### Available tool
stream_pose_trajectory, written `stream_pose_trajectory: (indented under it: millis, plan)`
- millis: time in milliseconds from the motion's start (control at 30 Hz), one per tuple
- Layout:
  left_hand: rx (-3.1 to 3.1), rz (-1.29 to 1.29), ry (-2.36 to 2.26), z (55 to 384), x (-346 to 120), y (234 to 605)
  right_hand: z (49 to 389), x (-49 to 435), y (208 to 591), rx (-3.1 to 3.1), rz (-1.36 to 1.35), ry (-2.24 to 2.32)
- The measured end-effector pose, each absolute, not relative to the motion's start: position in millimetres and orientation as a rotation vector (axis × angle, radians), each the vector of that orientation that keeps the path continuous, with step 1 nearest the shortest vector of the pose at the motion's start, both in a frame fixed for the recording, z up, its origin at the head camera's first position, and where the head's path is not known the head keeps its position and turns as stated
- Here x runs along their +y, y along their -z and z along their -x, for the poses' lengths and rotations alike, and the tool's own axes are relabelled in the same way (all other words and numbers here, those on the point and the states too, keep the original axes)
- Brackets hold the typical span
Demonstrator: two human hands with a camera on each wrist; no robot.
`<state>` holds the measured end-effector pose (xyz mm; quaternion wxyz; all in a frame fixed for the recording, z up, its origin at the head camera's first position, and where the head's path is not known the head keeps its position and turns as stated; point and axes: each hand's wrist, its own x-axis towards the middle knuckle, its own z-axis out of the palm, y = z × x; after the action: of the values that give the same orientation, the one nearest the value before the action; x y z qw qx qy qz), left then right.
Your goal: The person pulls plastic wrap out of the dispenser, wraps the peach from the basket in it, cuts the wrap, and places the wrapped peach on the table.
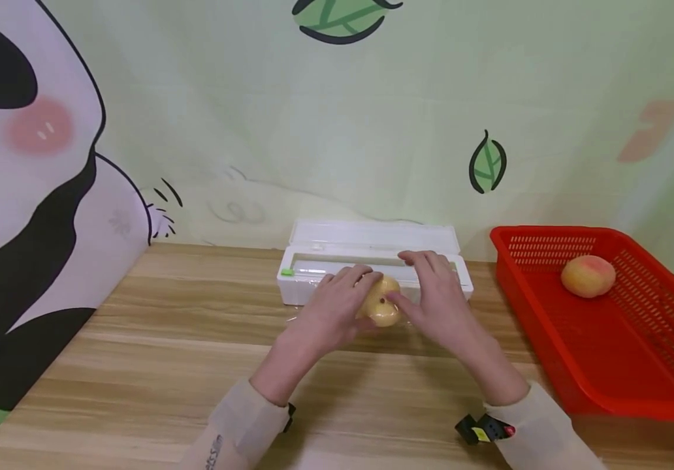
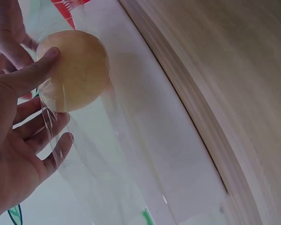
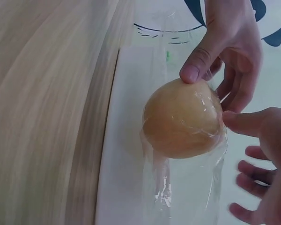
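At 6 o'clock from the white box (image 1: pixel 302 290), left hand (image 1: pixel 336 303) pinches fruit (image 1: pixel 383 313) in clear film (image 3: pixel 164 192), right hand (image 1: pixel 439 300) spread, just touching; a slack pinch could drop it

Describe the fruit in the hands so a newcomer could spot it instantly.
On the wooden table, find the open white box at the back. Just in front of it, between the left hand and the right hand, is a round, pale-yellow fruit. Clear film clings to it, while the pink-blushed peach lies in the red basket at right.
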<state>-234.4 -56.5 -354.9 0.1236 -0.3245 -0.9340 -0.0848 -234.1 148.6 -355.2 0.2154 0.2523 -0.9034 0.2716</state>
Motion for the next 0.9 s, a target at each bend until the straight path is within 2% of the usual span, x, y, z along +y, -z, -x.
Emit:
stream_pose_trajectory:
  millis: [167,467,900]
  plan:
    - [-2.739,0.928,0.365,235,-59,355,225,146,352,-2.37,-0.743,-0.638]
    - [-2.689,0.916,0.571,239,-66,355,214,136,350,-2.501,-0.961,-0.414]
    - [-2.664,0.909,0.683,243,-67,357,221,128,357,-2.52,-0.924,-0.233]
